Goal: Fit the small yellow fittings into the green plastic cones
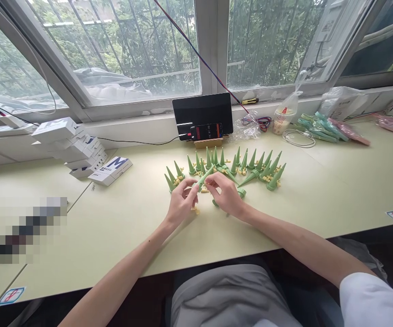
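Between the thumb and fingers of my left hand (183, 200) is a green plastic watering spike (206, 175), tilted with its point up and to the right. My right hand (227, 193) is pinched against the side of that spike; whatever its fingertips hold is too small to make out. Behind both hands, several more green spikes (251, 160) stand point-up in a loose arc, with small yellow valves (244, 171) at many of them. Some spikes lie on their sides near my right hand, partly hidden by it. A loose yellow valve (196, 210) lies beside my left hand.
A phone showing a timer (208, 131) leans on a black screen (203, 111) by the window. White boxes (80, 147) are stacked at left. A bagged cup (282, 120), a white cable (298, 139) and green plastic packets (320, 127) sit at back right.
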`<action>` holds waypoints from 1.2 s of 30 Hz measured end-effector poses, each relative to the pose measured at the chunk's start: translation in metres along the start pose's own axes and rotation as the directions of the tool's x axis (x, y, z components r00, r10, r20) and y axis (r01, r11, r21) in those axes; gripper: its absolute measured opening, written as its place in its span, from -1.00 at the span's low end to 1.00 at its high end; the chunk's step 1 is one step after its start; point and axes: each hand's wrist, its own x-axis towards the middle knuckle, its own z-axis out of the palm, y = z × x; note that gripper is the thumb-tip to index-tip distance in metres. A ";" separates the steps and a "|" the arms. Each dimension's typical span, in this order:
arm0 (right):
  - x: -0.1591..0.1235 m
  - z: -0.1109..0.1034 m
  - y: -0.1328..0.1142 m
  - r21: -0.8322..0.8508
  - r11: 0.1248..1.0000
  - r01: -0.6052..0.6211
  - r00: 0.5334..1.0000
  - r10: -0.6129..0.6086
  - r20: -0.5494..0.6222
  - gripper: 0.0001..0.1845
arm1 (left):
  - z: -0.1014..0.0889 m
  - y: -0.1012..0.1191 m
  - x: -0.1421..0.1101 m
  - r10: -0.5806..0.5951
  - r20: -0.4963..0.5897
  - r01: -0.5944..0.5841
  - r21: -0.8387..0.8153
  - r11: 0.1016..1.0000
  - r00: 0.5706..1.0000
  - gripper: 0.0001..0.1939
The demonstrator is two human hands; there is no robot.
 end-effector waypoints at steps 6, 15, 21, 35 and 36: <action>-0.002 0.002 0.000 0.048 0.997 0.057 0.996 -0.054 -0.069 -0.95 | 0.000 0.000 0.000 -0.003 -0.017 0.004 0.011 1.000 1.000 -0.68; -0.001 0.002 0.000 0.048 0.998 0.044 0.998 -0.042 -0.056 -0.95 | 0.000 0.000 -0.001 0.017 0.024 -0.019 0.092 0.996 1.000 -0.68; -0.002 0.002 0.001 0.056 0.997 0.049 0.998 -0.047 -0.042 -0.95 | 0.000 -0.008 0.000 0.142 0.041 -0.147 0.248 0.958 0.989 -0.68; -0.003 0.002 0.000 0.063 0.995 0.074 0.997 -0.074 0.005 -0.94 | -0.001 -0.007 0.000 0.211 0.043 -0.211 0.389 0.897 0.976 -0.72; -0.003 0.002 0.000 0.063 0.995 0.074 0.997 -0.074 0.008 -0.94 | -0.001 -0.007 0.000 0.210 0.044 -0.210 0.393 0.895 0.977 -0.72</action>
